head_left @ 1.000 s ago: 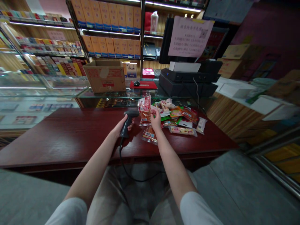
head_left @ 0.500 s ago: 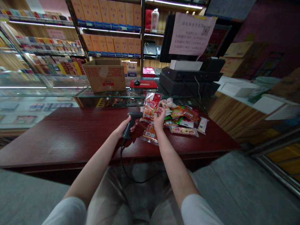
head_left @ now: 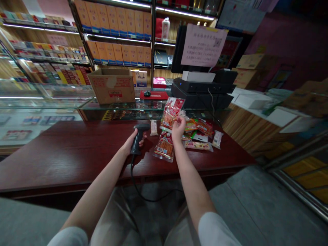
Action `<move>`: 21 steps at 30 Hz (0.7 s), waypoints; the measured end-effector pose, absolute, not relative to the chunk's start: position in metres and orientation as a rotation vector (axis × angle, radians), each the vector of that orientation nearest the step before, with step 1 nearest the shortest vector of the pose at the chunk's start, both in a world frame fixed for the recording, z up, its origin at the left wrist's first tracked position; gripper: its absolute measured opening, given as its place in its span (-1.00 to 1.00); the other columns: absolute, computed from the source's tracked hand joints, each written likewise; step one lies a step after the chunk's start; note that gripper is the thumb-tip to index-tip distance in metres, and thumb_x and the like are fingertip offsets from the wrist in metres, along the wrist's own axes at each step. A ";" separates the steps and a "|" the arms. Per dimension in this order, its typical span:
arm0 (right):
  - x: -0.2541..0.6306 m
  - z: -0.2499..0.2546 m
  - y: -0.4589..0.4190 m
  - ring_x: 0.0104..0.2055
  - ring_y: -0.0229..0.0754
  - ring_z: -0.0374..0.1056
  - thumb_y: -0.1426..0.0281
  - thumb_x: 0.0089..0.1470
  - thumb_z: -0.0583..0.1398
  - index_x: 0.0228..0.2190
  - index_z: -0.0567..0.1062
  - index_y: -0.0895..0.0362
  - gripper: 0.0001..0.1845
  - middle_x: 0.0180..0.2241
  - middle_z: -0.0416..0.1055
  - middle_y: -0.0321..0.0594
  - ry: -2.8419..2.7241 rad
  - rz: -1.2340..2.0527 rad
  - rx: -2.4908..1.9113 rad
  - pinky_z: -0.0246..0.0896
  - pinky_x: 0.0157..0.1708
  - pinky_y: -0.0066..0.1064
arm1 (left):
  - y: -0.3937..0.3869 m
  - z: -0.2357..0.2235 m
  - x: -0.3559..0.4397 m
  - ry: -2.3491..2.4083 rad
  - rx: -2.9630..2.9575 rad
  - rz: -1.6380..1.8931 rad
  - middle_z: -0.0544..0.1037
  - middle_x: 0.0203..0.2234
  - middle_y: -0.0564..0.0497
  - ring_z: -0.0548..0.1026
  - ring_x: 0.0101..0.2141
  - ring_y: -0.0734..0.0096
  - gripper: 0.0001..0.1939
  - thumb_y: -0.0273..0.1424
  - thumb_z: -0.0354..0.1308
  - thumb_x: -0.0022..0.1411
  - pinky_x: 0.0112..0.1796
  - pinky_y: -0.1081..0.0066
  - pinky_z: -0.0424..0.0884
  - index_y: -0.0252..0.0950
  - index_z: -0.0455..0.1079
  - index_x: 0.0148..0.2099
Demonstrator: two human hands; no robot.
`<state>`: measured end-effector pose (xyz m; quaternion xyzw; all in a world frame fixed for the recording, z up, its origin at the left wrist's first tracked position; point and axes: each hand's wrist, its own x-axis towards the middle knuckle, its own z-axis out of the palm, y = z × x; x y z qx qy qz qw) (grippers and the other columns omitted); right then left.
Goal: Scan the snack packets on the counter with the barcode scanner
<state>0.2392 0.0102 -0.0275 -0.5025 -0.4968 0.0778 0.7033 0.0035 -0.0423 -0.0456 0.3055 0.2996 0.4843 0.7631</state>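
Held packet and scanner, seen from my own head. My right hand point(head_left: 178, 130) raises a red-and-clear snack packet point(head_left: 172, 112) above the bench point(head_left: 64, 153); my fingers point(head_left: 180, 120) appear pinched on its lower right edge (the exact contact is partly hidden behind the hand). The packet's long axis slants from lower left to upper right, its printed face turned toward me, and its lower corner sits just over the other packets. My left hand point(head_left: 130, 142) is clenched round the pistol grip of a black handheld barcode scanner point(head_left: 137, 138), its fingers curled across the handle. The scanner's head points away from me and to the right, toward the held packet, with a gap between them. Its black cable point(head_left: 132, 171) drops from the butt over the bench edge. A good hold here keeps the packet's face flat and square to the scanner's head, with my fingers clear of the print (a judgement from the pose alone). Beside my right wrist lies a loose heap of snack packets point(head_left: 197, 136) on the bench, with a small pale packet point(head_left: 153, 128) apart from it, nearer the scanner. Behind them stands a cardboard box point(head_left: 112, 85) on a glass display case point(head_left: 38, 102).
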 end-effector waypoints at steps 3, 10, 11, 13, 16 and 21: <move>0.281 0.004 0.025 -0.12 -0.10 0.31 0.56 -0.03 -0.03 -0.19 0.43 0.20 -0.63 -0.18 0.35 -0.02 -1.111 0.015 -1.255 0.23 0.01 -0.22 | -0.040 -0.045 0.002 0.663 0.634 1.071 0.51 -0.45 -0.11 0.25 -0.71 0.59 -0.48 -0.17 -0.25 0.44 -0.70 0.51 0.25 -0.47 0.40 -0.16; 0.366 0.013 0.039 -0.06 0.06 0.32 0.59 -0.09 0.05 -0.23 0.56 0.32 -0.61 -0.23 0.45 0.12 -1.323 -0.066 -1.679 0.15 0.08 -0.11 | -0.038 -0.049 0.001 0.640 0.628 1.070 0.52 -0.44 -0.12 0.28 -0.68 0.57 -0.51 -0.13 -0.15 0.41 -0.67 0.50 0.28 -0.45 0.41 -0.15; 0.369 0.008 0.038 -0.04 0.08 0.33 0.58 -0.08 0.06 -0.22 0.57 0.33 -0.61 -0.22 0.46 0.14 -1.355 -0.053 -1.722 0.15 0.08 -0.10 | -0.038 -0.049 0.002 0.636 0.626 1.072 0.52 -0.43 -0.12 0.28 -0.68 0.57 -0.51 -0.12 -0.13 0.40 -0.67 0.50 0.29 -0.45 0.42 -0.15; 0.369 0.000 0.034 -0.04 0.10 0.34 0.56 -0.05 0.07 -0.21 0.58 0.34 -0.62 -0.20 0.48 0.16 -1.399 -0.020 -1.791 0.15 0.07 -0.11 | -0.037 -0.048 0.004 0.642 0.617 1.073 0.52 -0.43 -0.11 0.29 -0.67 0.58 -0.51 -0.11 -0.10 0.39 -0.66 0.51 0.30 -0.45 0.42 -0.16; 0.363 -0.006 0.029 -0.06 0.09 0.37 0.49 0.09 0.02 -0.22 0.59 0.34 -0.62 -0.19 0.50 0.19 -1.475 0.014 -1.865 0.15 0.06 -0.14 | -0.036 -0.040 0.007 0.686 0.597 1.101 0.53 -0.44 -0.10 0.32 -0.66 0.57 -0.54 -0.13 -0.09 0.40 -0.66 0.52 0.30 -0.44 0.42 -0.15; 0.353 -0.005 0.018 0.13 0.21 0.23 0.30 0.23 -0.01 -0.13 0.55 0.42 -0.51 0.06 0.34 0.33 -1.469 -0.042 -1.965 0.06 0.13 0.01 | -0.042 -0.013 0.008 0.779 0.624 1.151 0.54 -0.47 -0.07 0.39 -0.62 0.54 -0.60 -0.13 0.05 0.34 -0.60 0.50 0.37 -0.42 0.43 -0.15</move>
